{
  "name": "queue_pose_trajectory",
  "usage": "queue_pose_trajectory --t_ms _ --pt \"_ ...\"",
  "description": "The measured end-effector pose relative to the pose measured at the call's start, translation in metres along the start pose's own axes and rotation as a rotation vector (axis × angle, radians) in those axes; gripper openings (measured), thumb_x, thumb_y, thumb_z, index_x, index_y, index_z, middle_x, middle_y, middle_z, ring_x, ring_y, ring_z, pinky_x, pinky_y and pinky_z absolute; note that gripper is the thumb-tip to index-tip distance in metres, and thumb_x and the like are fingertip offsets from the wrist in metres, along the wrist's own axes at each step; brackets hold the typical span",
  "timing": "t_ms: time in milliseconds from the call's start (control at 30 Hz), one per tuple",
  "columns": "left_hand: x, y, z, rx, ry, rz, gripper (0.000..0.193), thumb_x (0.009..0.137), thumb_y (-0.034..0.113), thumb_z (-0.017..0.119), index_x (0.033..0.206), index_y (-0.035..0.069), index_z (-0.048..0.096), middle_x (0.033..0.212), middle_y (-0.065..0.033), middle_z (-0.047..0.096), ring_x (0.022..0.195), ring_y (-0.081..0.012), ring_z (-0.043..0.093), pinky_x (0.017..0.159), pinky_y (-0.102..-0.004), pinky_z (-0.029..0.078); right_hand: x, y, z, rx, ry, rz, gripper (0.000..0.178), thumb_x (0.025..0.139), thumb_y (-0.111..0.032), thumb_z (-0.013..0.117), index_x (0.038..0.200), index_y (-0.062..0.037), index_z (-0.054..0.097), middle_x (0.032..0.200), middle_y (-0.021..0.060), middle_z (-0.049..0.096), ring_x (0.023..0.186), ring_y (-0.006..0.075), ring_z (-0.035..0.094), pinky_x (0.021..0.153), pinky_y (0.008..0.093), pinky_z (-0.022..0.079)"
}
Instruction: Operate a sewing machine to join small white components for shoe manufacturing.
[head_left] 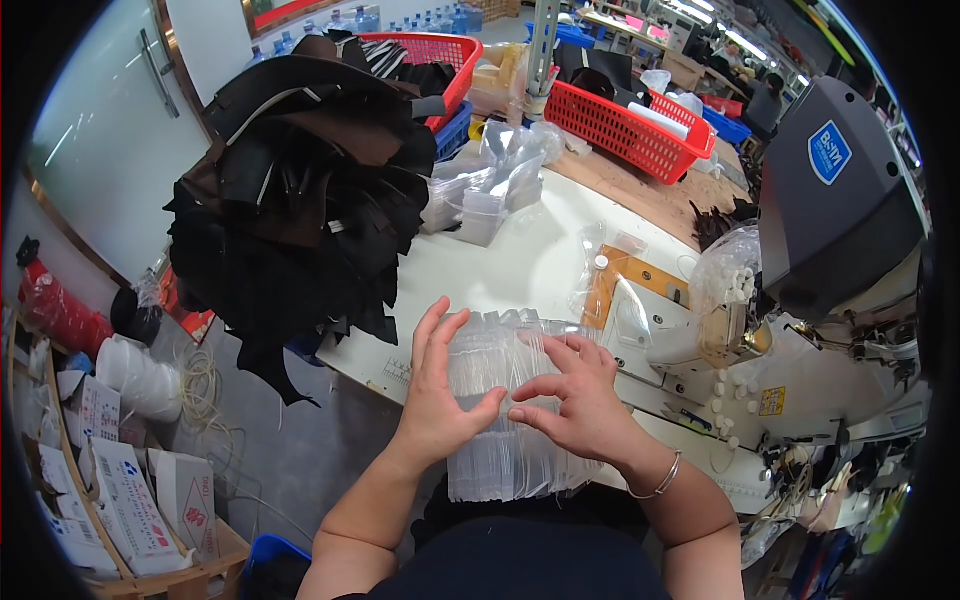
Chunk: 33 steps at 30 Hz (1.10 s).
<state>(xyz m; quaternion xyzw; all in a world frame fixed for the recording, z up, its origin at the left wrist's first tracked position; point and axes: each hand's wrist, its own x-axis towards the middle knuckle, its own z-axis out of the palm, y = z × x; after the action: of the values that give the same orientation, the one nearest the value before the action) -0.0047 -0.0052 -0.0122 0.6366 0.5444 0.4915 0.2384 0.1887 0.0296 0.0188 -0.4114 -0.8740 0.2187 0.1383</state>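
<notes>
A thick bundle of clear, thin plastic pieces lies in front of me at the table's near edge, its layers packed side by side. My left hand rests along the bundle's left side, fingers stretched upward and thumb laid across the front. From the right, my right hand reaches over the bundle with bent fingers. Its thumb and index fingertip come close together on the plastic layers; exactly what is pinched there is too fine to see. A bracelet circles my right wrist.
A big heap of black and brown cut pieces overhangs the white table at left. Clear plastic packets lie beyond the bundle. A sewing machine stands at right, near an orange plate. Behind is a red basket; boxes sit lower left.
</notes>
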Motion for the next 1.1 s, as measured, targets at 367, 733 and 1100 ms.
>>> queue_pose_trajectory --t_ms 367,733,1100 --pt "0.0022 0.0026 -0.0002 0.024 -0.018 -0.016 0.077 0.063 0.012 0.074 0.131 0.006 0.037 0.144 -0.0186 0.024 0.133 -0.0348 0.030 0.106 -0.0420 0.031 -0.0005 0.0046 -0.0015 0.023 -0.033 0.000 0.020 0.076 -0.035 0.072 0.089 -0.0203 0.074 0.143 0.0049 0.041 0.126 0.0322 0.033 0.105 0.0479 0.017" --pt "0.0008 0.0012 -0.0014 0.021 -0.022 0.007 0.082 0.063 0.014 0.077 0.133 0.006 0.035 0.146 -0.0195 0.020 0.134 -0.0355 0.028 0.106 -0.0430 0.031 0.0000 0.0036 -0.0018 0.028 -0.045 0.005 0.020 0.077 -0.034 0.072 0.092 -0.0217 0.075 0.142 0.0041 0.042 0.126 0.0317 0.032 0.105 0.0475 0.016" --pt "0.0008 0.0033 -0.0003 0.026 -0.046 0.009 0.080 0.064 0.012 0.075 0.133 0.007 0.035 0.146 -0.0200 0.018 0.133 -0.0365 0.029 0.106 -0.0429 0.031 0.0004 0.0031 -0.0019 0.024 -0.075 0.025 0.019 0.078 -0.033 0.071 0.092 -0.0204 0.075 0.143 0.0049 0.042 0.126 0.0310 0.032 0.106 0.0482 0.016"
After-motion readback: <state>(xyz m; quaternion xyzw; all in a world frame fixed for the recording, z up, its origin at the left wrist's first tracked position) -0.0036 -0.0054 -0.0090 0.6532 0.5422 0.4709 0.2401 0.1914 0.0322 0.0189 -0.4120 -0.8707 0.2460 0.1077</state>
